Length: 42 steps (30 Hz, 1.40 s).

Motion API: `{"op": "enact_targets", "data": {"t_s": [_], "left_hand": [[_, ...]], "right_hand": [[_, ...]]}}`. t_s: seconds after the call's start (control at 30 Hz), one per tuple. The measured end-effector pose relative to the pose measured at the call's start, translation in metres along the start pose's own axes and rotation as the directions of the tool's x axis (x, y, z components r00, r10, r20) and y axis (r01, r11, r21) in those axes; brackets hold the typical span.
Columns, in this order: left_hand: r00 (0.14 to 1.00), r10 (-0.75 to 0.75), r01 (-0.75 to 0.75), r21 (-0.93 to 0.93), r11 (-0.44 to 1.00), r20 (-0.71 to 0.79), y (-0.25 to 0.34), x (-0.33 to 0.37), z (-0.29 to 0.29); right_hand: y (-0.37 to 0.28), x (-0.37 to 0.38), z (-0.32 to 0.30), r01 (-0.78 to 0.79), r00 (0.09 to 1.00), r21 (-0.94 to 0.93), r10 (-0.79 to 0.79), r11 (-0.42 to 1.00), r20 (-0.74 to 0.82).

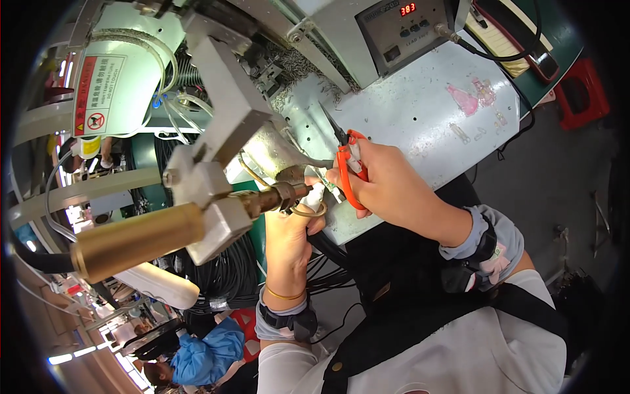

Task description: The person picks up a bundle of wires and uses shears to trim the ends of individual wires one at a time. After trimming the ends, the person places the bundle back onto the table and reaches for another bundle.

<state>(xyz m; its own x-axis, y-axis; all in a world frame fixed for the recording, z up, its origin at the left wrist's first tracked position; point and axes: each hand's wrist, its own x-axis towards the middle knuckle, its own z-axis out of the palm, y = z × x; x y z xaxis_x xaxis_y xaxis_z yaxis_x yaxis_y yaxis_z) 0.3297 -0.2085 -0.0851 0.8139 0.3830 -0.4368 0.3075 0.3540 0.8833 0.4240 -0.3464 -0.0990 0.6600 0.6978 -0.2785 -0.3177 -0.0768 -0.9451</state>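
My right hand (392,176) is wrapped round a pair of scissors (342,157) with red-orange handles. Their dark, pointed blades aim up and away over the pale metal plate (407,148). Just left of it, my left hand (286,230) is closed, with white covers on some fingertips. Between its fingers and the scissor handles shows a small green-and-white part (333,186), apparently pinched by the left fingers. Part of the left hand is hidden by a metal nozzle (285,195) in front of it, so the grip is only partly visible.
Above my left hand, a brass-coloured cylinder (141,241) and grey bracket (226,105) jut out. A grey control box (403,33) with a red display stands behind the plate. Metal clippings (305,71) lie at the back. Black cables (226,279) hang below; a person in blue (207,351) sits lower left.
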Motion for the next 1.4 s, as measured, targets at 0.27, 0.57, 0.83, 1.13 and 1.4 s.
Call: {"op": "enact_targets", "data": {"t_s": [0.27,0.57,0.83,1.13,1.4], "left_hand": [[0.989,0.091,-0.078,0.116,0.99,-0.114,-0.002,-0.007,0.007],[0.986,0.089,-0.07,0.133,0.989,-0.141,-0.002,-0.008,0.008],[0.997,0.079,-0.079,-0.027,0.997,-0.004,0.0,-0.028,0.002],[0.977,0.189,-0.197,0.088,0.976,0.095,-0.016,-0.079,0.003],[0.96,0.279,-0.275,0.25,0.928,0.02,-0.029,-0.091,0.012]], "right_hand": [[0.002,0.001,0.001,0.025,1.0,-0.037,-0.025,0.999,0.0],[0.003,0.0,0.001,0.024,1.0,0.0,-0.024,1.0,-0.015],[0.011,-0.013,-0.002,0.107,0.993,-0.05,-0.105,0.993,0.052],[-0.003,-0.05,-0.001,-0.039,0.962,0.087,0.014,0.995,0.274],[0.0,-0.07,0.0,0.334,0.721,-0.826,-0.687,0.455,-0.087]]}}
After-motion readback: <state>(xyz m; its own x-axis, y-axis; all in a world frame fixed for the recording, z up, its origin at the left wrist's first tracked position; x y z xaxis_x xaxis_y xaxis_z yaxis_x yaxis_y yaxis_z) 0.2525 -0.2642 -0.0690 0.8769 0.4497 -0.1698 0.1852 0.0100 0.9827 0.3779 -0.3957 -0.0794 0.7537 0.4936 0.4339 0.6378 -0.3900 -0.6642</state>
